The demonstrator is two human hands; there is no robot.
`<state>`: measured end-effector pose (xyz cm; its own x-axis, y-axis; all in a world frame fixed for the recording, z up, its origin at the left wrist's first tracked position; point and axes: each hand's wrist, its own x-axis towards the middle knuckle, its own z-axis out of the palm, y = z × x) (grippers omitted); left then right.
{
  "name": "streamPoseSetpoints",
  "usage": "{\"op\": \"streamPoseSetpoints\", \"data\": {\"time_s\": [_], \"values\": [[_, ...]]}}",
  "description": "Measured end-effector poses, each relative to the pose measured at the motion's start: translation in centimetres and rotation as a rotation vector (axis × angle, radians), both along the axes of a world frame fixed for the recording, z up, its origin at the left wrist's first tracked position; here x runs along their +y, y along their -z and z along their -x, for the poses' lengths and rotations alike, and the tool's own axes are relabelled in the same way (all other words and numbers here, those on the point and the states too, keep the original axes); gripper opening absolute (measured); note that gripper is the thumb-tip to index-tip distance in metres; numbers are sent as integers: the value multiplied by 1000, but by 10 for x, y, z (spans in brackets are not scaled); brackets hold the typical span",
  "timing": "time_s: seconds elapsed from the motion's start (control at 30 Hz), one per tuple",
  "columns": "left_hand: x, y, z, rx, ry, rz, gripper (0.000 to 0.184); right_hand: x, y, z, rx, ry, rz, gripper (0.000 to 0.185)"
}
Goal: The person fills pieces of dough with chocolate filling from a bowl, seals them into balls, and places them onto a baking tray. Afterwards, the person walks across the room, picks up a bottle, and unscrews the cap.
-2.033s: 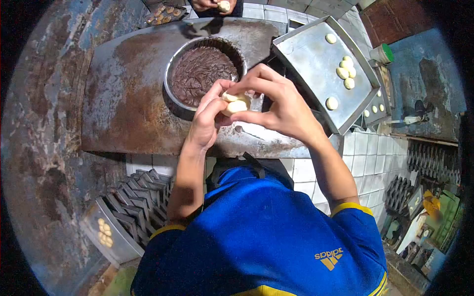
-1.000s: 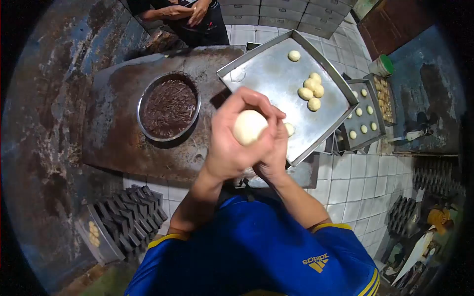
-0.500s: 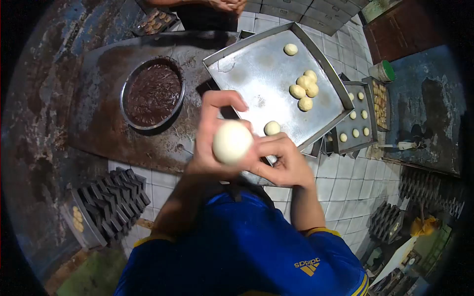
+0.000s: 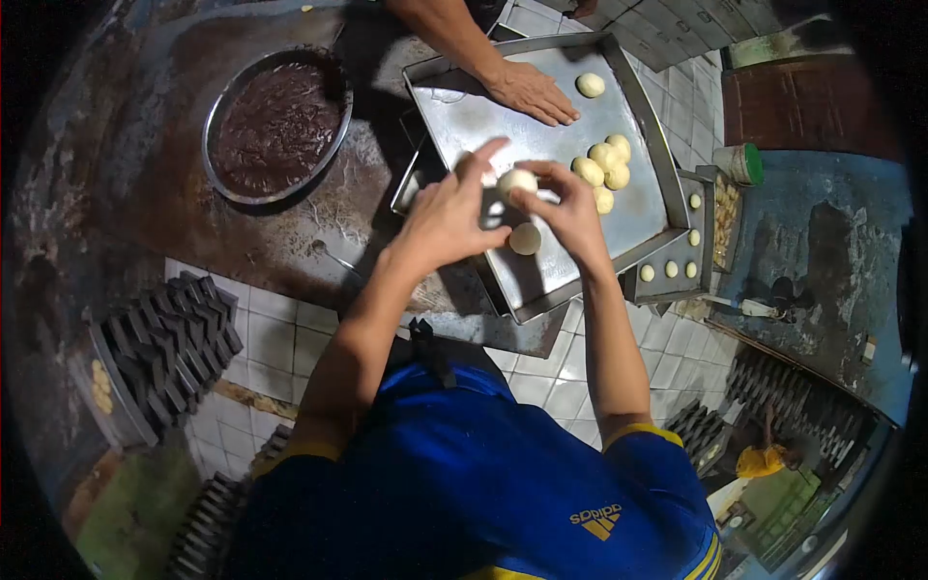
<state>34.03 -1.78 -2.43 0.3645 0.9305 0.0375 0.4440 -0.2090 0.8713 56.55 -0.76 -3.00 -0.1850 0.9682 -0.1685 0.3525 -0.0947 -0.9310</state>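
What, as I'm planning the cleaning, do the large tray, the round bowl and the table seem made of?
Large tray: apparently bare metal, aluminium or steel, given its grey sheen and glare. Round bowl: probably polished metal; its rim shines. Table: worn, blotchy brown, possibly metal or coated wood.

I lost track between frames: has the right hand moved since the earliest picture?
Yes, the right hand has moved rightward away from the bowl, now over the tray.
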Motion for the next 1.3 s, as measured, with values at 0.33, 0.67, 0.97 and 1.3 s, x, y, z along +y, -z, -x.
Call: {"op": "streamPoseSetpoints", "data": {"time_s": [0.33,0.67,0.97,1.3], "values": [[-32,8,81,-69,-372,82,83,17,98,28,-1007,-370,-628,79],[-49,3,58,-232,-274,88,80,36,105,19,-915,-333,-373,80],[-45,-10,58,-329,-239,83,72,11,39,-63,-242,324,-174,67],[-34,-33,60,-384,-203,152,55,-19,76,-122,-475,651,142,55]]}}
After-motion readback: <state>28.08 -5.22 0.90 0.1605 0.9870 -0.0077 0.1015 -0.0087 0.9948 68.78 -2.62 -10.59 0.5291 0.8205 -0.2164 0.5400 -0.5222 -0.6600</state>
